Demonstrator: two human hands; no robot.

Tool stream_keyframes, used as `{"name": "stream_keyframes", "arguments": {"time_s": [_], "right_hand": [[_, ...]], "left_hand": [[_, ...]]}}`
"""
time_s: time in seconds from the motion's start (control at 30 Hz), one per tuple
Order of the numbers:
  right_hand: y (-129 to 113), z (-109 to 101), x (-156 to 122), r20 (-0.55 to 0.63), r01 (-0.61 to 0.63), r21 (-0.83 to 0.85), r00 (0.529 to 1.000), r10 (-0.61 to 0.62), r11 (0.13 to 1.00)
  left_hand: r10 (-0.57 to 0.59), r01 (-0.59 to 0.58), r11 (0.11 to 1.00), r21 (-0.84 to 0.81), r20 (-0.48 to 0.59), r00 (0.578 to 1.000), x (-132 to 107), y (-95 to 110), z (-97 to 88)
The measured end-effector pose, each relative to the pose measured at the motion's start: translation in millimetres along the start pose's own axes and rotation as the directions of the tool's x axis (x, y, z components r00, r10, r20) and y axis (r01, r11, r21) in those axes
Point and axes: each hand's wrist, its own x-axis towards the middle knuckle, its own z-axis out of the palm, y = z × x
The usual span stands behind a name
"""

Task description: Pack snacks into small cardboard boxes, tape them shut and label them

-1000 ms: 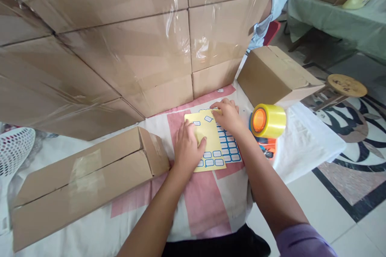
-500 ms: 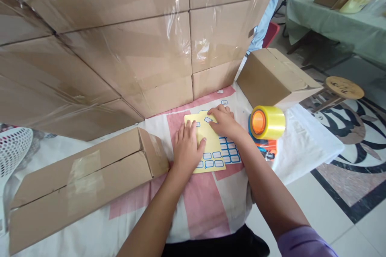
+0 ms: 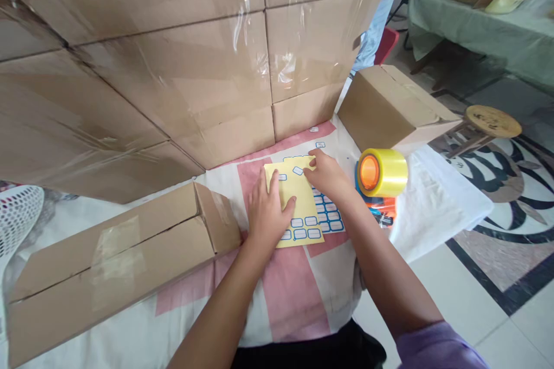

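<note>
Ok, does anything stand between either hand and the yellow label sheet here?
Nothing visible does. The left hand lies on the yellow label sheet, and the right hand is at its upper right corner. The tape roll sits off to the right.

- The sticker sheet (image 3: 303,202) lies on the cloth (image 3: 298,305).
- Behind it stand the stacked boxes (image 3: 182,75).
- At left lies one carton (image 3: 116,268).
- At right is the tape roll (image 3: 393,173).

Yellow sheet (image 3: 303,199) lay flat on cloth (image 3: 294,294), mostly bare, blue-framed labels (image 3: 310,221) in bottom rows, one tilted near top; overlapped gridded label sheet (image 3: 332,217) at right.
</note>
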Motion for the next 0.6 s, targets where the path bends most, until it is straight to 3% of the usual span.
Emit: {"name": "stream_keyframes", "arguments": {"time_s": [0.1, 0.2, 0.27, 0.33, 0.47, 0.6], "right_hand": [[-3, -1, -1, 0.05, -0.075, 0.183, 0.997, 0.067, 0.98], [-5, -2, -1, 0.094, -0.135, 0.318, 0.989, 0.111, 0.938], [-8, -2, -1, 0.157, -0.163, 0.378, 0.981, 0.111, 0.911], [-10, -2, -2, 0.246, -0.191, 0.405, 0.965, 0.095, 0.894], [-11, -3, -7, 0.34, -0.183, 0.405, 0.94, 0.038, 0.896], [-13, -13, -15, 0.417, -0.108, 0.408, 0.906, -0.079, 0.907]], "left_hand": [[-0.13, 0.092, 0.939, -0.331, -0.092, 0.987, 3, 1, -0.4], [-0.353, 0.27, 0.754, -0.599, -0.023, 0.935, 7, 1, -2.3], [-0.412, 0.328, 0.693, -0.641, 0.021, 0.911, 8, 2, -2.6], [-0.362, 0.284, 0.749, -0.599, -0.012, 0.932, 6, 3, -1.5], [-0.132, 0.064, 0.892, -0.448, -0.122, 0.984, -2, 9, 0.9], [0.071, -0.143, 0.95, -0.276, -0.256, 0.964, -5, 10, -3.7]]}}
